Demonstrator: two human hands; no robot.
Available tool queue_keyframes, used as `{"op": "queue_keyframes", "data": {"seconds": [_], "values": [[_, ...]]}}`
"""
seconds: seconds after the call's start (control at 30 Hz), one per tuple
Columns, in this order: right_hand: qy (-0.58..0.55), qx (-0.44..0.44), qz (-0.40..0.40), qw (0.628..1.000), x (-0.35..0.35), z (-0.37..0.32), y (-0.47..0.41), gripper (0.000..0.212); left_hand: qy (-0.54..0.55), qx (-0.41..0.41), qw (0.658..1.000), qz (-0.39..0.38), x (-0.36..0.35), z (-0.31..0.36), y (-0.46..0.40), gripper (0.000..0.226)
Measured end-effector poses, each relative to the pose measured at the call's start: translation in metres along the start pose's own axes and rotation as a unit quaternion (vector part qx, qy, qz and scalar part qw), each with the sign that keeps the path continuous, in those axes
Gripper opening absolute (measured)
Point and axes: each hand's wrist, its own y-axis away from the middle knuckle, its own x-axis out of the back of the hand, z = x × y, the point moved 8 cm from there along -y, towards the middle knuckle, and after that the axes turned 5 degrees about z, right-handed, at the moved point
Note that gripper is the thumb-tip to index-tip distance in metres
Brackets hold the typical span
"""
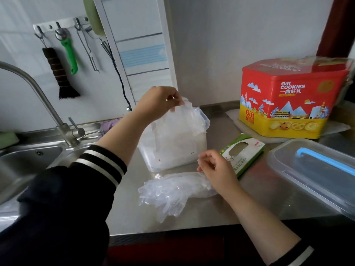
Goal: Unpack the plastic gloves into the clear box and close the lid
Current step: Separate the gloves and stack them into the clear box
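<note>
Steel kitchen table [259,189] against a white wall, sink [28,160] and tap [38,93] at far left, brush [59,73] and green-handled tool [70,54] hanging on a hook rail above. Near the middle of the table, clear box [172,143], upright, open at the top, already hazy white with thin plastic inside. Just in front of it, nearer the table's edge, loose heap of plastic gloves [169,192], see-through, crumpled, fingers splayed toward the front left. Beside the box on the right, green glove carton [242,152] lying flat, cut-out window facing up. Farther right, a second clear container with a blue strip on its lid [317,171]; behind it, red and yellow cookie tin [288,98]. No sure sign of which lid belongs to the box. Left hand [159,100] raised above the box, thumb and fingertips pinching the top edge of a limp sheet of glove plastic hanging down into the box. Right hand [215,169] low beside the heap, fingers loosely curled, apparently nipping a wisp of film at the heap's right end, though hard to confirm. Likely handling: nearly weightless, floppy, slick, clingy, prone to slipping apart or springing back out of the box. Best taken by gathering the cuffs in a bunch, then pressed down flat before closing.
</note>
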Motion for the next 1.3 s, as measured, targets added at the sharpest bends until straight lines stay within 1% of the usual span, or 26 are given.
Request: {"op": "queue_keyframes", "data": {"seconds": [0.1,0.23,0.3,0.37,0.47,0.57,0.67,0.77,0.87,0.93,1.03,1.1,1.17,1.2,1.23,1.3], "values": [[0.045,0.018,-0.005,0.999,-0.002,0.001,-0.002,0.014,-0.039,0.021,0.999,-0.008,-0.013,-0.021,-0.026,0.021],[0.102,0.045,-0.012,0.994,-0.005,-0.001,-0.002,0.003,-0.098,0.032,0.994,-0.024,-0.042,-0.048,-0.038,0.024],[0.124,0.054,-0.016,0.991,-0.006,-0.002,-0.001,0.012,-0.146,0.016,0.989,-0.030,-0.055,-0.057,-0.039,0.026],[0.139,0.057,-0.021,0.988,-0.007,-0.002,-0.002,0.019,-0.174,-0.023,0.984,-0.025,-0.062,-0.058,-0.037,0.028],[0.160,0.059,-0.031,0.985,-0.009,-0.002,-0.002,0.025,-0.189,-0.110,0.976,0.007,-0.061,-0.051,-0.033,0.030],[0.163,0.063,-0.023,0.984,-0.009,-0.002,-0.004,0.027,-0.207,-0.169,0.963,0.026,-0.055,-0.043,-0.035,0.025],[0.158,0.066,-0.017,0.985,-0.007,-0.005,-0.003,0.031,-0.226,-0.191,0.954,0.055,-0.039,-0.032,-0.036,0.019],[0.144,0.051,-0.022,0.988,-0.006,-0.007,-0.001,0.037,-0.230,-0.190,0.948,0.110,-0.019,-0.017,-0.029,0.017],[0.132,0.004,-0.084,0.988,-0.015,0.000,0.002,0.036,-0.179,-0.206,0.943,0.190,-0.001,0.014,-0.001,0.019],[0.119,-0.019,-0.122,0.985,-0.024,0.007,0.005,0.032,-0.136,-0.222,0.943,0.209,0.000,0.036,0.029,0.020],[0.144,-0.003,-0.132,0.981,-0.029,0.011,0.005,0.020,-0.132,-0.255,0.941,0.177,-0.022,0.055,0.078,0.023],[0.147,0.015,-0.116,0.982,-0.027,0.010,0.003,0.015,-0.114,-0.244,0.955,0.120,-0.040,0.051,0.102,0.027],[0.118,0.024,-0.097,0.988,-0.023,0.005,0.003,0.015,-0.066,-0.167,0.984,0.023,-0.059,0.036,0.116,0.030],[0.107,0.032,-0.088,0.990,-0.021,0.002,0.003,0.015,-0.047,-0.117,0.991,-0.033,-0.069,0.025,0.122,0.032],[0.098,0.042,-0.079,0.991,-0.020,-0.001,0.003,0.015,-0.035,-0.079,0.994,-0.072,-0.078,0.015,0.127,0.032],[0.068,0.054,-0.058,0.995,-0.017,-0.004,0.003,0.013,-0.007,-0.024,0.994,-0.104,-0.085,0.002,0.135,0.024]]}}
